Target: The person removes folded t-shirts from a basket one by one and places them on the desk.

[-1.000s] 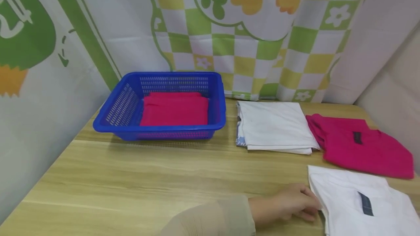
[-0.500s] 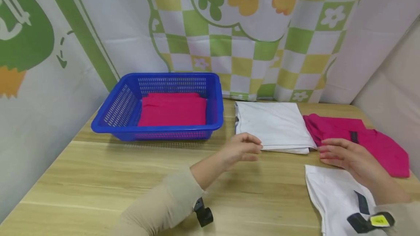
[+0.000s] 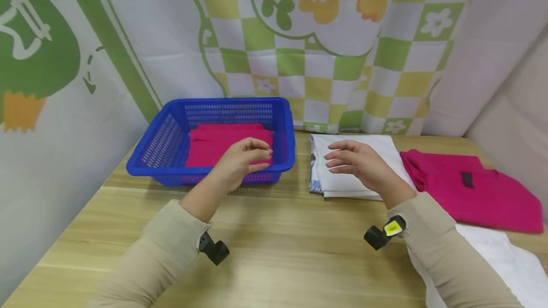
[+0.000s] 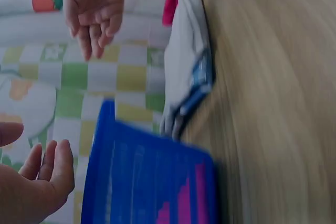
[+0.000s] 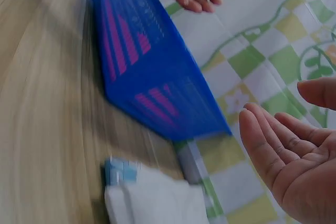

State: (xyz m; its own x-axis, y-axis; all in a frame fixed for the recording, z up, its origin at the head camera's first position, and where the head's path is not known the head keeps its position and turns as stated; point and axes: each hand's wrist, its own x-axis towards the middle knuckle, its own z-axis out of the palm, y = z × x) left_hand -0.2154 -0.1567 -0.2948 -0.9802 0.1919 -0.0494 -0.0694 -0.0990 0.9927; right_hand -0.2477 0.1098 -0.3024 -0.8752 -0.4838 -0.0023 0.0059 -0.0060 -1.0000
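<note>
A blue plastic basket (image 3: 158,171) stands at the back left of the table, with folded pink clothing (image 3: 210,144) inside. My left hand (image 3: 237,163) hovers before the basket's front right rim, fingers loosely bent and holding nothing. Over the folded white clothing (image 3: 385,149), to the right of the basket, hangs my right hand (image 3: 359,163), its fingers relaxed and nothing in them. Both wrist views show the palms bare. In the right wrist view, a blue printed patch (image 5: 119,172) shows at the white clothing's edge.
A folded pink shirt (image 3: 492,194) with a dark label lies at the right. Nearer, a white shirt (image 3: 509,255) is partly covered by my right sleeve. A patterned curtain (image 3: 317,61) hangs behind the wooden table (image 3: 291,251).
My left hand has left the near white shirt and moved up and left to the basket. My right hand has come into view and moved left over the folded white clothing.
</note>
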